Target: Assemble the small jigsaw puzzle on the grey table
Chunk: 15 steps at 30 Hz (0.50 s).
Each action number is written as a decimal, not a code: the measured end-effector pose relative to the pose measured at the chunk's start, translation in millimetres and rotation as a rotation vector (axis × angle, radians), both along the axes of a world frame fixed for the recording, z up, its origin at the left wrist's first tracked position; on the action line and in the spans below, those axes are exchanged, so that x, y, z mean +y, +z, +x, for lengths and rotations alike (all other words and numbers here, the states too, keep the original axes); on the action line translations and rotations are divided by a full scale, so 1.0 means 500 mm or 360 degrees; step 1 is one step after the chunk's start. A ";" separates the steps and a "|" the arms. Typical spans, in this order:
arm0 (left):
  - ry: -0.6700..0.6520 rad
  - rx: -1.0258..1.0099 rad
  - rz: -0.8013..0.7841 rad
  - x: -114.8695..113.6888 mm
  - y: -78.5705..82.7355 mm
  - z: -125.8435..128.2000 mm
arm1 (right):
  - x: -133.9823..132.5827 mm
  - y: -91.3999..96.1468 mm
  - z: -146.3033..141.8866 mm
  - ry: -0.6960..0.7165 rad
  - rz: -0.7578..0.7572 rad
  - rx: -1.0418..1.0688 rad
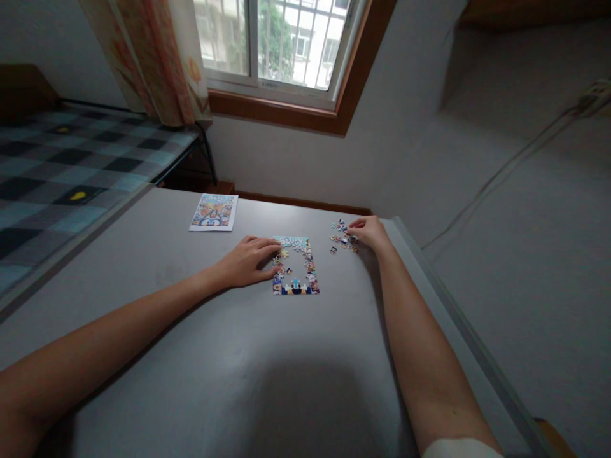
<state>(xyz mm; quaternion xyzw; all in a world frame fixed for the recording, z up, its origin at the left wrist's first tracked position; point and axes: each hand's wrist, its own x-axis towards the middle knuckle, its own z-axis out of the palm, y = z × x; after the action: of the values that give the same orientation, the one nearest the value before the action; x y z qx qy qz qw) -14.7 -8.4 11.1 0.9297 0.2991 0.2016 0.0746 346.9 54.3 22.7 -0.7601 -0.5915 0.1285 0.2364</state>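
Note:
A partly assembled jigsaw puzzle (312, 273) lies on the table, its border joined around a gap in the middle. A couple of loose pieces (289, 271) sit inside that gap. My left hand (251, 261) rests flat with fingers apart, its fingertips on the puzzle's left side and covering part of it. To the right is a scattered pile of puzzle pieces (344, 242). My right hand (371, 233) is over the pile's right side, thumb and fingers drawn together at the pieces. What is between those fingertips is too small to make out.
A printed picture sheet (213, 212) lies at the back left of the grey table (229, 356). Beyond the table are a bed with a checked cover (95, 146), a curtain (153, 63) and a window (296, 48). A cable (496, 175) hangs along the right wall.

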 end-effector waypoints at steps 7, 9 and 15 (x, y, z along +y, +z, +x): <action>0.0012 -0.0052 0.0064 0.005 -0.011 -0.003 | -0.009 0.038 -0.001 0.0317 -0.0334 0.0144; 0.0001 -0.0067 0.0051 0.006 -0.011 -0.003 | -0.013 0.045 -0.004 0.0327 -0.0380 0.0131; -0.0017 -0.0082 0.0027 0.005 -0.006 -0.002 | -0.021 0.057 0.006 0.0202 -0.0511 0.0055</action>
<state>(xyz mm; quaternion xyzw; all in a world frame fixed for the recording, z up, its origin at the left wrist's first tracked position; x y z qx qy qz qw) -16.0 -6.2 8.0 0.9264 0.2905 0.2275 0.0755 350.1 43.6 51.3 -0.7469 -0.6061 0.2490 0.1135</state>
